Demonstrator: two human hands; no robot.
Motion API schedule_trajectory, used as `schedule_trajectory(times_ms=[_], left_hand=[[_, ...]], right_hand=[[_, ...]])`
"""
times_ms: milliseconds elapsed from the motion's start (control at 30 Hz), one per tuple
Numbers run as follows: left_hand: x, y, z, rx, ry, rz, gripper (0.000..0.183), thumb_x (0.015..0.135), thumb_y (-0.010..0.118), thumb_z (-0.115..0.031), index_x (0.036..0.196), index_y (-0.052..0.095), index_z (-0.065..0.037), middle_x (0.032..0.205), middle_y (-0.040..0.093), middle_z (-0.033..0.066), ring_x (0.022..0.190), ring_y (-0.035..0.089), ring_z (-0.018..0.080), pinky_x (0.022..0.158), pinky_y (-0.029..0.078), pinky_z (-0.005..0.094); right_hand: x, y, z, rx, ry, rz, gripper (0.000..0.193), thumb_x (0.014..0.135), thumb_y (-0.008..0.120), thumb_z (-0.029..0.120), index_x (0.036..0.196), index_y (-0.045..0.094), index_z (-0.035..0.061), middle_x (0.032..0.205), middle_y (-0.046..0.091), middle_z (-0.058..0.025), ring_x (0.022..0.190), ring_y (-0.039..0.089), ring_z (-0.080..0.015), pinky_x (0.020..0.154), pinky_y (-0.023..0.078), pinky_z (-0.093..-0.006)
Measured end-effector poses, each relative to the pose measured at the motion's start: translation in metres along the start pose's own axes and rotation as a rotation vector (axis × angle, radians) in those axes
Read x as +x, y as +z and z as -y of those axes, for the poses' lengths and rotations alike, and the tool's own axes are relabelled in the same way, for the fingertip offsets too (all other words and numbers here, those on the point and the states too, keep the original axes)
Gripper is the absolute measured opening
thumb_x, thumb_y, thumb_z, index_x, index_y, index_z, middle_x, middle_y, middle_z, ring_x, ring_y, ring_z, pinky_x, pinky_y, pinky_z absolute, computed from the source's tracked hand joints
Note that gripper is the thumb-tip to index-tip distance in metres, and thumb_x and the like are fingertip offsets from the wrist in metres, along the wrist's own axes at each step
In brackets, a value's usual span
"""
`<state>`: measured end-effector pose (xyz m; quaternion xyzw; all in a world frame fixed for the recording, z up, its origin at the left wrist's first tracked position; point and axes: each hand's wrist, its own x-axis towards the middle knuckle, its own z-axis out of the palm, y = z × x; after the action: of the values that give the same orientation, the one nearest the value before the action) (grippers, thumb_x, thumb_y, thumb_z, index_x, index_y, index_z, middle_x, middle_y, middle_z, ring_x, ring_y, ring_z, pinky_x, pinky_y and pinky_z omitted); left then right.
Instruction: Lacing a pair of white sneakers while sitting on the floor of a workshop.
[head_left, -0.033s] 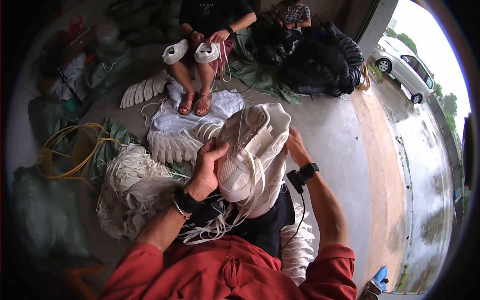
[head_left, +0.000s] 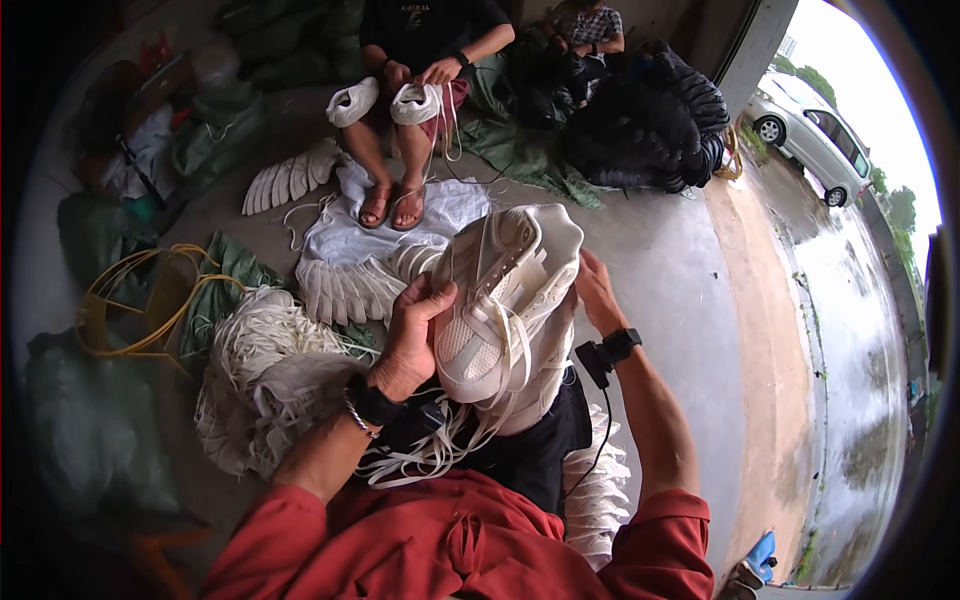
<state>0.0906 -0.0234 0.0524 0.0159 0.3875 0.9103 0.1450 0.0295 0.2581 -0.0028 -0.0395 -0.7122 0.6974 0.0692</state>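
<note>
A cream-white shoe upper (head_left: 472, 350) with a mesh toe and loose laces is held up over my lap, toe toward me. My left hand (head_left: 408, 335) grips its left side, thumb on the outer face near the toe. At the right side, my right hand (head_left: 597, 292) holds it by the collar end, its fingers partly hidden behind the material. Long white laces (head_left: 425, 455) hang down from it onto my lap. More pale upper material shows beneath it; I cannot tell whether that is a second piece.
A heap of white uppers and laces (head_left: 265, 385) lies at my left, beside a yellow-rimmed holder (head_left: 150, 348). Fanned white pieces (head_left: 345, 292) rest near a white cloth (head_left: 440, 207). Opposite, a seated person holds a white upper (head_left: 415, 105). Behind sits a black bundle (head_left: 640, 130).
</note>
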Motion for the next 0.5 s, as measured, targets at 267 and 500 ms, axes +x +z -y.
schedule_trajectory(times_ms=[267,500], left_hand=[[-0.024,0.018,-0.030,0.270,0.358,0.029,0.012,0.086,0.064,-0.006,0.093,0.054,-0.005,0.082,0.057,-0.0032,0.073,0.049,0.0036,0.068,0.042,0.0196],[-0.032,0.021,-0.044,0.770,0.723,0.003,0.016,0.086,0.065,-0.009,0.085,0.050,-0.004,0.075,0.048,-0.0039,0.069,0.038,0.0029,0.062,0.036,0.0196]], right_hand=[[-0.110,0.035,0.063,0.074,-0.188,-0.030,0.039,0.099,0.046,0.032,0.111,0.058,-0.0027,0.105,0.064,-0.0118,0.101,0.060,-0.0193,0.082,0.048,-0.0323],[-0.143,0.081,0.086,0.067,-0.031,0.487,0.038,0.095,0.056,0.025,0.120,0.054,-0.0034,0.109,0.062,-0.0075,0.105,0.054,-0.0144,0.092,0.043,-0.0299]])
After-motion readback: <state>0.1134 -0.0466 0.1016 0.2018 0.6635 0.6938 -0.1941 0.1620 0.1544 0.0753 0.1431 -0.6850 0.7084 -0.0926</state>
